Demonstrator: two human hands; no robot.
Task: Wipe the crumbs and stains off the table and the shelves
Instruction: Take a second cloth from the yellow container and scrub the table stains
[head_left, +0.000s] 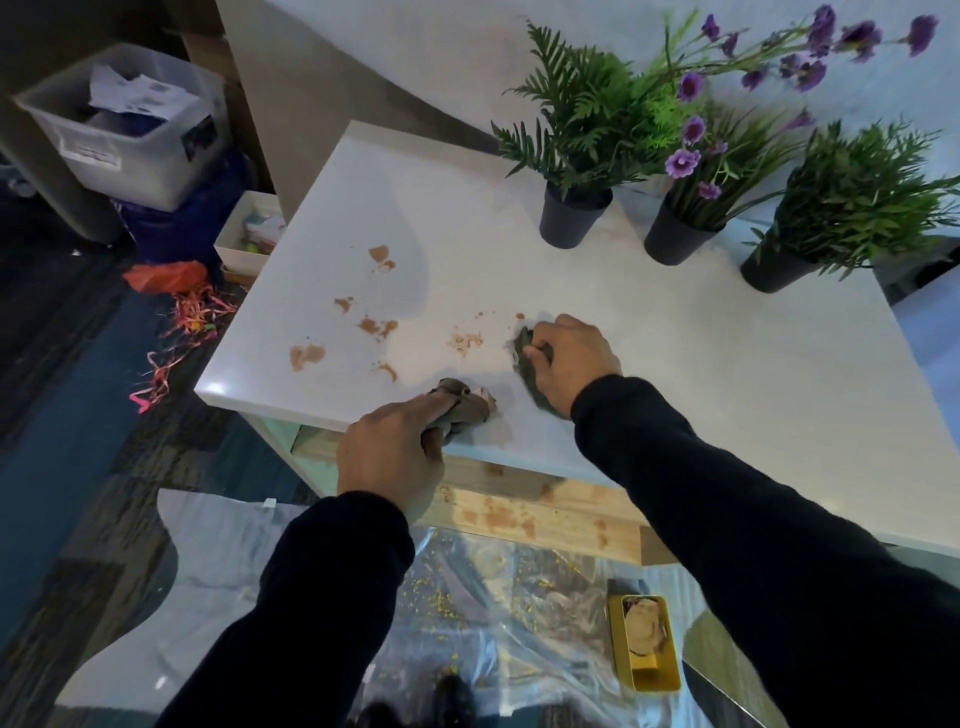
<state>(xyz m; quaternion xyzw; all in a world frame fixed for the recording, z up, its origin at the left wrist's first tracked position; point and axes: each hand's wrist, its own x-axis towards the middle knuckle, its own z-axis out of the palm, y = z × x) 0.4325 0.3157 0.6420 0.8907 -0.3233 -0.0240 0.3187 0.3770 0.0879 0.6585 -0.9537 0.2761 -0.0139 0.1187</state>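
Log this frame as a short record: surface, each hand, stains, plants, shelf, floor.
surface: white table, seen from above
left hand: left hand grips a brownish cloth at the near table edge
right hand: right hand grips a dark cloth on the tabletop
stains: brown stains remain left of both cloths
plants: three potted plants along the far side
shelf: wooden shelf below, also stained
floor: plastic sheet with yellow crumbs; yellow tin on it
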